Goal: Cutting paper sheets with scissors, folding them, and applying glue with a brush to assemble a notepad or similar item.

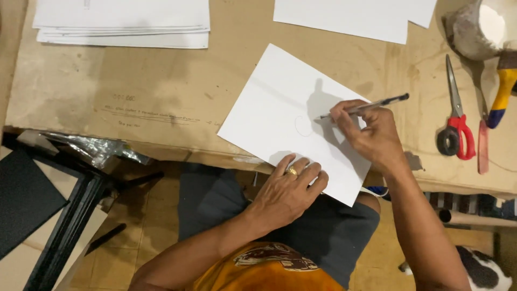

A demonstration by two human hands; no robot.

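Note:
A white sheet of paper (280,113) lies tilted on the brown cardboard table (161,86), its near corner hanging over the front edge. My right hand (369,132) grips a pen (377,103), the tip touching the sheet beside a faint curved line. My left hand (288,188), a gold ring on one finger, rests flat on the sheet's near edge and presses it down.
Stacks of white paper lie at the back left (124,24) and back centre (350,16). Red-handled scissors (458,121), a yellow-handled tool (503,89) and a white pot (482,27) sit at right. A black frame (64,226) stands at lower left.

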